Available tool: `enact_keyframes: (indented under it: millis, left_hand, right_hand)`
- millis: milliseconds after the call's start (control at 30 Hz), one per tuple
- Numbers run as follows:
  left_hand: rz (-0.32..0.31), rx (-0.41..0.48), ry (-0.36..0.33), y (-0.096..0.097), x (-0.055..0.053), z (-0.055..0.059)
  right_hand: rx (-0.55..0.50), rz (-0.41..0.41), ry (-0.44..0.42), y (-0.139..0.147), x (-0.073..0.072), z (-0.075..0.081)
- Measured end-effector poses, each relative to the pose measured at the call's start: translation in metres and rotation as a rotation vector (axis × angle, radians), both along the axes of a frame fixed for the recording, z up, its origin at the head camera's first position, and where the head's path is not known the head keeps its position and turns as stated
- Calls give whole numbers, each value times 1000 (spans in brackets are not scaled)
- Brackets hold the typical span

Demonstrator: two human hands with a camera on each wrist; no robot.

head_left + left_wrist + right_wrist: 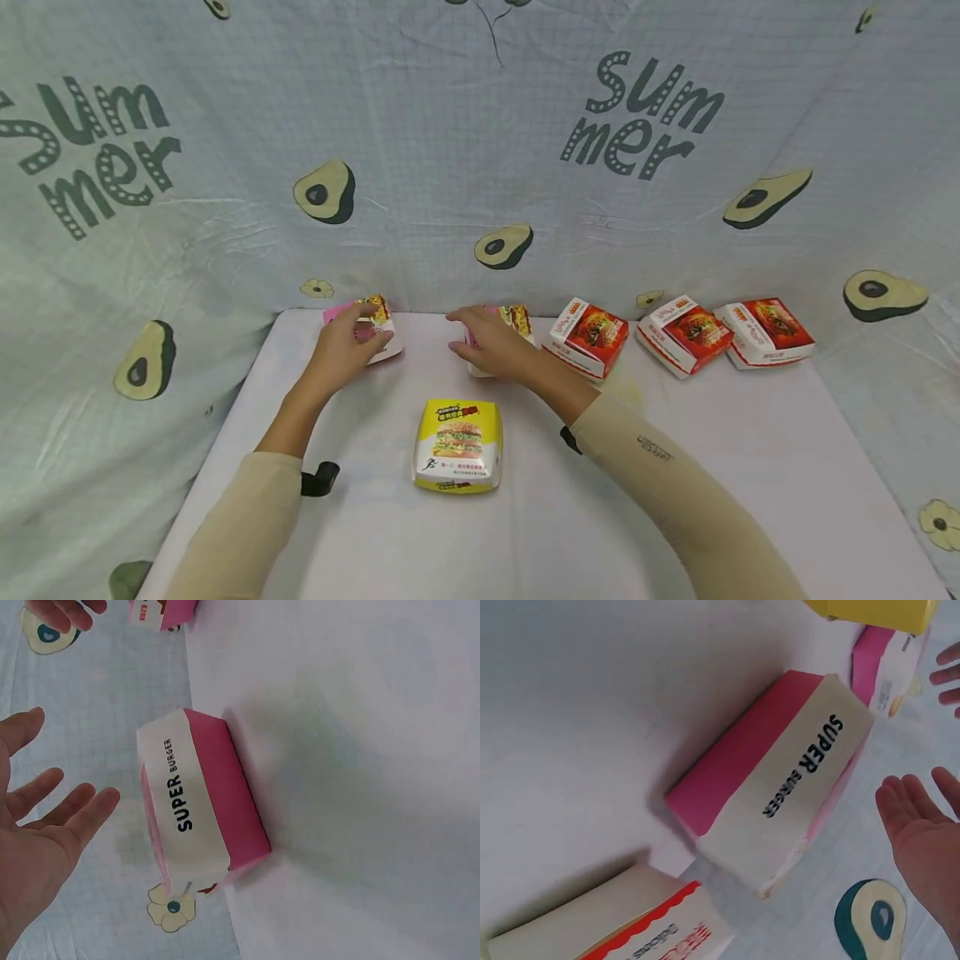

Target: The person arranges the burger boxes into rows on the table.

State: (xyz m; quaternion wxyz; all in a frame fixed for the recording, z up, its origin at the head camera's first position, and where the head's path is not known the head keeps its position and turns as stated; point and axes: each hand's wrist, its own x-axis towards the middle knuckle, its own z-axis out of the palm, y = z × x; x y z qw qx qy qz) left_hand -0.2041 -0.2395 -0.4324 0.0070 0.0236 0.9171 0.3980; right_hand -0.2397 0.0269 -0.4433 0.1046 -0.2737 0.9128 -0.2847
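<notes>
My left hand [343, 343] hovers over a pink-and-white burger box [388, 348] at the far left of the table. In the left wrist view its fingers [94, 814] are spread beside that box [187, 802], which reads "SUPER BURGER". My right hand [495, 343] is above a second pink-and-white burger box [516, 318] and partly covers it in the head view. The right wrist view has this hand [922, 840] apart from the box [780, 765], fingers relaxed with nothing between them. Nearer to me, between the forearms, sits a yellow-and-white burger box [457, 446].
Three red-and-white burger boxes [588, 337], [686, 335], [767, 333] stand along the back right of the white table [390, 533]. A hanging cloth [420, 150] printed with avocados and lettering encloses the back and sides.
</notes>
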Motion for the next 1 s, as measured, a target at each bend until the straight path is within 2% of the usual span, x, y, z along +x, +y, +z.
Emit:
enact_keyframes:
  millis: [233, 467, 633, 1000]
  left_hand:
    - [45, -31, 31, -25, -5, 2]
    - [108, -41, -14, -49, -13, -5]
    - [143, -50, -24, -57, -21, -10]
    - [192, -23, -146, -69, -38, -24]
  right_hand:
    - [32, 73, -37, -20, -2, -6]
    - [69, 116, -101, -45, 2, -6]
    - [96, 109, -141, -60, 2, -4]
    - [118, 148, -208, -83, -5, -5]
